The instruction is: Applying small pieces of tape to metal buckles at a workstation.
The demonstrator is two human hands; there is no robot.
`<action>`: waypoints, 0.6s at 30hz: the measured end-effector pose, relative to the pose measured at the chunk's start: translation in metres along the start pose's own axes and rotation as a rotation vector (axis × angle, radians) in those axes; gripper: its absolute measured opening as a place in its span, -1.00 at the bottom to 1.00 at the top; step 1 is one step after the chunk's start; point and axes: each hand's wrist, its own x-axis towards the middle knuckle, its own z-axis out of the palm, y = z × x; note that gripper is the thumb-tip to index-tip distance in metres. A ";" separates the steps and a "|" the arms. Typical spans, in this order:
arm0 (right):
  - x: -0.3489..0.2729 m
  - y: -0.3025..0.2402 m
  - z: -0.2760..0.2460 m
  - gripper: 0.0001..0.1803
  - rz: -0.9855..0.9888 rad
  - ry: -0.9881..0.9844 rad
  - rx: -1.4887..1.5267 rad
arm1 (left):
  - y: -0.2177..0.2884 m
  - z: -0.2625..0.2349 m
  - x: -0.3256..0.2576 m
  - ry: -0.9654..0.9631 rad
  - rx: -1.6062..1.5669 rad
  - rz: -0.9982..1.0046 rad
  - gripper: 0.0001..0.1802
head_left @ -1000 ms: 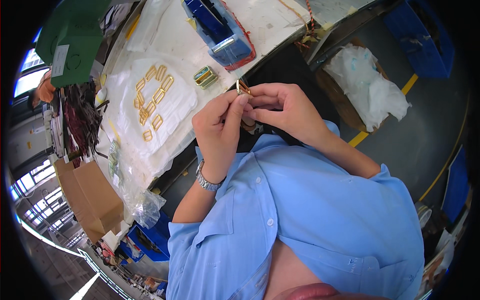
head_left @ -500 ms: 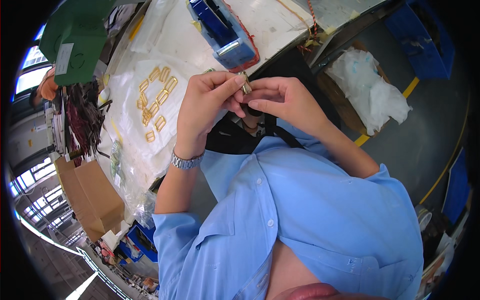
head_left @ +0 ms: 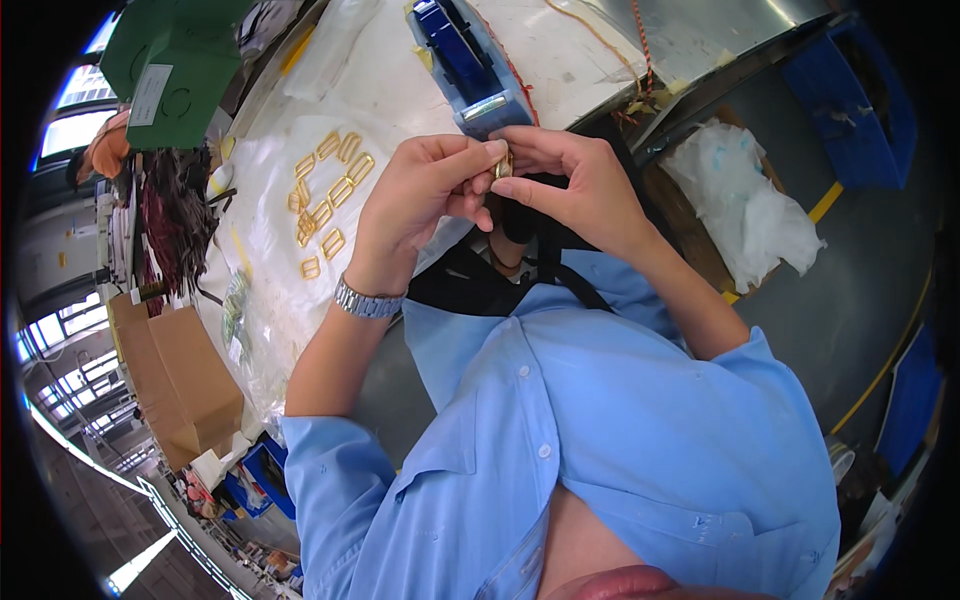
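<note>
Close to the table's near edge, my left hand [head_left: 428, 190] pinches a small gold-coloured metal buckle [head_left: 503, 163] between thumb and fingers. From the other side my right hand [head_left: 580, 185] grips the same buckle with its fingertips. Part of the buckle is hidden by the fingers, so its full shape cannot be made out. To the left of my hands, several gold rectangular slide buckles [head_left: 334, 241] lie loosely on a white sheet [head_left: 275, 175] on the table.
A blue tape dispenser [head_left: 480, 105] stands on the table just beyond my hands. A cardboard box with white plastic [head_left: 725, 190] is on the right, with a blue bin [head_left: 850, 100] behind. On the left are a green box [head_left: 175, 75], dark strips [head_left: 175, 220] and a brown carton [head_left: 185, 380].
The view has shifted a little, moving the table things slightly right and down in the picture. My right fingers have moved up over the buckle, which both hands still hold.
</note>
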 end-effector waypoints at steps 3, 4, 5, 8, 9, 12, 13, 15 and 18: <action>0.002 -0.001 0.003 -0.41 -0.009 0.028 -0.056 | -0.006 0.008 -0.009 0.140 0.207 0.186 -0.69; 0.002 -0.001 0.005 -0.47 -0.015 0.068 -0.031 | -0.007 0.010 -0.013 0.161 0.214 0.168 -0.69; 0.002 0.000 0.008 -0.52 -0.020 0.108 -0.005 | -0.008 0.011 -0.016 0.238 0.297 0.285 -0.73; 0.004 0.001 0.011 -0.54 0.030 0.140 0.121 | -0.020 0.023 -0.031 0.386 0.444 0.527 -0.83; 0.005 0.001 0.011 -0.54 0.028 0.143 0.119 | -0.027 0.028 -0.035 0.464 0.507 0.642 -0.87; 0.005 -0.002 0.012 -0.51 0.108 0.104 0.149 | -0.049 0.041 -0.033 0.487 0.543 0.761 -0.80; 0.005 -0.003 0.013 -0.51 0.121 0.130 0.153 | -0.054 0.043 -0.030 0.496 0.571 0.851 -0.74; 0.007 -0.006 0.015 -0.51 0.135 0.152 0.152 | -0.060 0.043 -0.026 0.510 0.607 0.872 -0.66; 0.008 -0.009 0.016 -0.57 0.110 0.130 0.179 | -0.062 0.047 -0.019 0.610 0.725 0.979 -0.63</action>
